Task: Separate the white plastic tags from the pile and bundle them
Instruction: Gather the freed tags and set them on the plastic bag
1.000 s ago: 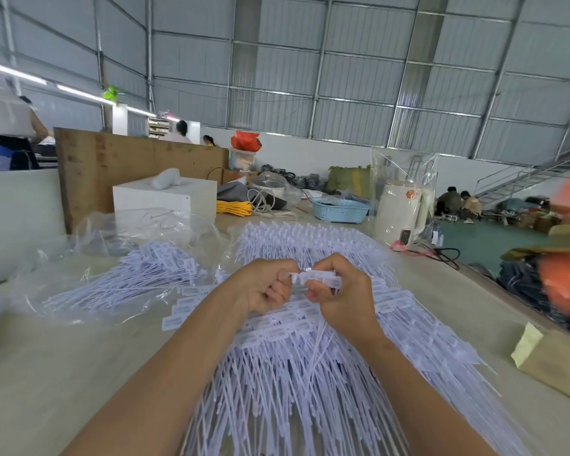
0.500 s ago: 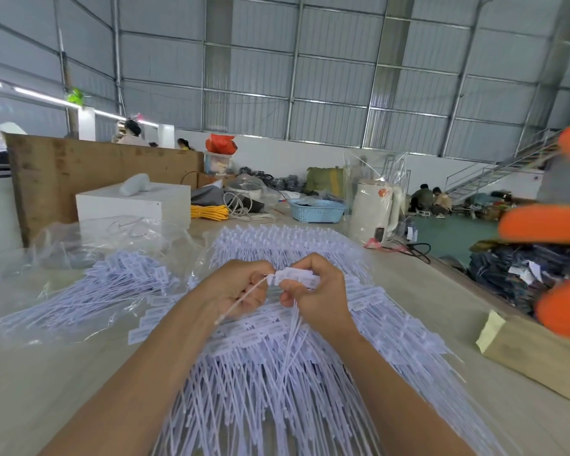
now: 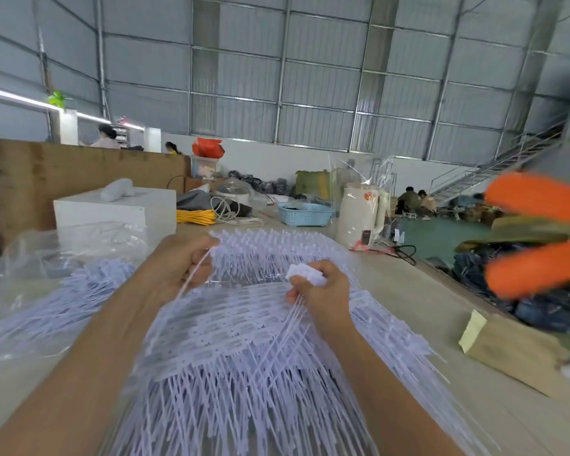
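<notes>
Head view: a large pile of white plastic tags is lying spread across a pale table. The left hand is curling its fingers around a single tag's thin tail above the pile. The right hand, apart from it, is gripping a small bundle of tags by their flat heads, tails hanging down.

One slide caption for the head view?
Right hand holds a tag bundle; left hand pulls one tag from the pile.
</notes>
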{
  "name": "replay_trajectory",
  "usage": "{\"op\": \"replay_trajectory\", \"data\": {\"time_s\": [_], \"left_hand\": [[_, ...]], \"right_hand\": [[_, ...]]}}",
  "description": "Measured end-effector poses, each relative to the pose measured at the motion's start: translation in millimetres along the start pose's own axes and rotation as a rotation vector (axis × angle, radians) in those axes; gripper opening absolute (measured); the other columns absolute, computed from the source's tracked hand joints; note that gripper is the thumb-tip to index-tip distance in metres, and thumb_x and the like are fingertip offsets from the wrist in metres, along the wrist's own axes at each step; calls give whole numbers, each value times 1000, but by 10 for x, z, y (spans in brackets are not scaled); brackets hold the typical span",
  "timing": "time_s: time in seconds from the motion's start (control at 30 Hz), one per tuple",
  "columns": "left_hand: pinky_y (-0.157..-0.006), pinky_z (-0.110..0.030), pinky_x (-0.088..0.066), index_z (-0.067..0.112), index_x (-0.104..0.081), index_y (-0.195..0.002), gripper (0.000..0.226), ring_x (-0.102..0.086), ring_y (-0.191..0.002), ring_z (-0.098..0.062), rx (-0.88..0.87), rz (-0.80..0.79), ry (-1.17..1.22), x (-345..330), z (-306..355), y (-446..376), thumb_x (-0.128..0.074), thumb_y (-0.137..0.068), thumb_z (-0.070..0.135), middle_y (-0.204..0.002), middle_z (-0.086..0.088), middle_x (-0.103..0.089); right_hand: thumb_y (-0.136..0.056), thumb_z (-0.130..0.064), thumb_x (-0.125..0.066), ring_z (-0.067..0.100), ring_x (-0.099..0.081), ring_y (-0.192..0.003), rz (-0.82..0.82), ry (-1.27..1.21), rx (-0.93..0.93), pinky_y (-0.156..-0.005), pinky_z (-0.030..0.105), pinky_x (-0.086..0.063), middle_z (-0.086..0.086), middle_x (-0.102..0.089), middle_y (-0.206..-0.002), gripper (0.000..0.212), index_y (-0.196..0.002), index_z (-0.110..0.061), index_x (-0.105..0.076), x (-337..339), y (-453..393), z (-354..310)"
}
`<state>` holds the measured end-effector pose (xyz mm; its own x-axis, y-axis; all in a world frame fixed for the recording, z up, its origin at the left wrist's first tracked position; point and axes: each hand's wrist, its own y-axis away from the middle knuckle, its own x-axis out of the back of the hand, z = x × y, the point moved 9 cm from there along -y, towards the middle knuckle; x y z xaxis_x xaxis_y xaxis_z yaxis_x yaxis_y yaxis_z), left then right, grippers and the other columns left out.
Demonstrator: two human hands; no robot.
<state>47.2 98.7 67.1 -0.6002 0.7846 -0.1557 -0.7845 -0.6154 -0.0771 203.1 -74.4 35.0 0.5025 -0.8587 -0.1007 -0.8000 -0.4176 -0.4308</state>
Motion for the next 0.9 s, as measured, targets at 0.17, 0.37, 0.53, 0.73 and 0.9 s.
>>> {"op": "replay_trajectory", "data": {"time_s": [0.17,0.37,0.53,0.73,0.9], "left_hand": [[-39,-17,-18,15,-42,-43,51,-29,-32,-12,-97,-18,-224,-279,-236,64,-56,-92,10,-38,-1,-36],[-38,-17,-36,7,-54,-64,34,-47,-37,-11,-142,-14,-419,-374,-357,9,-60,-92,24,-45,-2,-57],[-42,-21,-44,-3,-63,-87,28,-56,-42,-11,-111,-10,-465,-367,-501,-61,-63,-90,25,-52,-5,-64],[-45,-21,-47,0,-60,-78,23,-61,-47,-14,-131,33,-432,-344,-454,-69,-64,-90,20,-57,-7,-68],[-46,-22,-50,2,-59,-82,14,-65,-50,-17,-94,31,-290,-375,-421,-69,-62,-90,13,-63,-10,-71]], "right_hand": [[-82,12,-61,18,-59,-42,-45,-151,-104,-47,27,-53,17,-61,-72,16,-83,-1,-51,-223,73,72],[-81,6,-66,19,-64,-51,5,-327,-198,-54,34,-58,15,-61,-69,14,-87,-1,-55,-29,54,27],[-82,4,-64,19,-60,-49,11,-448,-143,-53,31,-56,8,-60,-61,13,-89,-3,-56,66,-2,-185],[-83,6,-60,10,-52,-45,47,-580,3,-49,25,-50,1,-56,-59,15,-89,-7,-54,177,-29,-563],[-81,3,-61,6,-47,-43,15,-780,-86,-45,18,-46,5,-53,-72,18,-97,-1,-54,171,-128,-692]]}}
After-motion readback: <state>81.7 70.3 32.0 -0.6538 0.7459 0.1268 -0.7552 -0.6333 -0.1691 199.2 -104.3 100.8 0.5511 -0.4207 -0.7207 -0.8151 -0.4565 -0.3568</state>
